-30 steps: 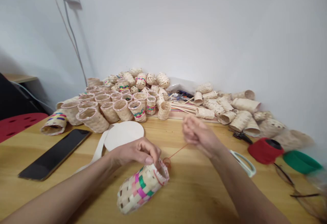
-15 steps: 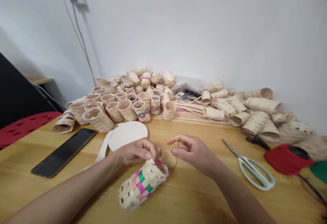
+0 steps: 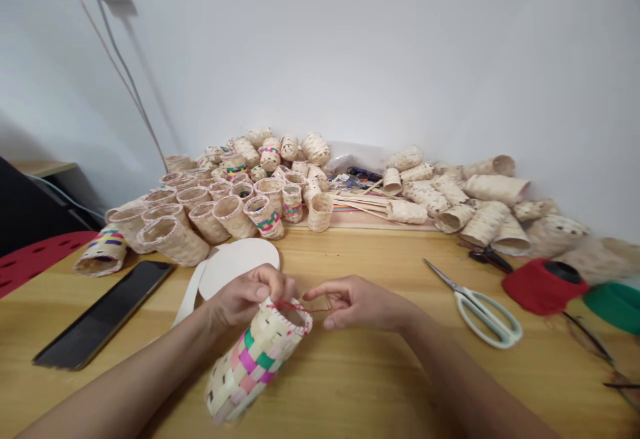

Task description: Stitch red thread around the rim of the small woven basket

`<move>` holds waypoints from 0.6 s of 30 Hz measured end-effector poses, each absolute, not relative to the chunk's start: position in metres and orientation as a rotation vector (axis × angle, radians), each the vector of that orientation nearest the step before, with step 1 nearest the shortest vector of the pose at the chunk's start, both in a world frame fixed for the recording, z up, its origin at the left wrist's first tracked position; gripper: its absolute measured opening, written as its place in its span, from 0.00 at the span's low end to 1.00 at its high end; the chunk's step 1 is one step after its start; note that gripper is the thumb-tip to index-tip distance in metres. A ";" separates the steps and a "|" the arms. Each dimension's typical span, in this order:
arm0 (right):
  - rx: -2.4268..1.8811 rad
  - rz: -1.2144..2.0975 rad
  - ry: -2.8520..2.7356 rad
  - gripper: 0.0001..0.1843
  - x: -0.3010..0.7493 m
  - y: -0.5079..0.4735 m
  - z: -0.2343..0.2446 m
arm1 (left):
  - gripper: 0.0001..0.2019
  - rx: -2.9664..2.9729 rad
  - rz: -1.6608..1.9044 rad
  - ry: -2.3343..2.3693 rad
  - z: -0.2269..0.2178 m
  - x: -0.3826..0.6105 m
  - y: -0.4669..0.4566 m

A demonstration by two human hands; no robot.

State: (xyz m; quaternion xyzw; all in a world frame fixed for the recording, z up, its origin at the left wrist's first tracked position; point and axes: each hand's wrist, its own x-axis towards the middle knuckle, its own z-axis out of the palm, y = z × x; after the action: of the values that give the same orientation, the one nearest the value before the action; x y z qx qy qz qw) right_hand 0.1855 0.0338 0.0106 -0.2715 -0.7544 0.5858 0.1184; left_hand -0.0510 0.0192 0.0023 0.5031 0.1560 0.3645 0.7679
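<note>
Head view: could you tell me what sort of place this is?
Probably a home basket-making workspace: a heap of small woven baskets, scissors and a red thread spool crowd the wooden table.

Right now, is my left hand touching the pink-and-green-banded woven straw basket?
Touching. In the head view the left hand pinches the rim of the woven straw basket; the right hand pinches the red thread.

Scissors (image 3: 480,309), perhaps spools (image 3: 543,285), right; phone (image 3: 103,315) left
</note>
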 end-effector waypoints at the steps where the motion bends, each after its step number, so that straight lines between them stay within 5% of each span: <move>1: -0.777 1.767 -2.201 0.31 0.184 0.034 0.007 | 0.15 1.078 0.808 0.339 0.002 -0.052 0.019; 8: -0.954 1.734 -1.935 0.19 0.178 0.039 -0.008 | 0.12 0.943 0.885 0.289 0.003 -0.054 0.021; 18: -1.270 0.677 -1.539 0.18 0.205 0.049 0.021 | 0.12 0.957 0.632 0.371 -0.018 -0.031 0.008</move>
State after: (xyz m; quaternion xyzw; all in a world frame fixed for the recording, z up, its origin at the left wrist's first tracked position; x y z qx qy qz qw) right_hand 0.2047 0.0492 0.0210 -0.5239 -0.6349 0.2791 0.4945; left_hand -0.0309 0.0083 -0.0177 0.4502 0.1743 0.2970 0.8239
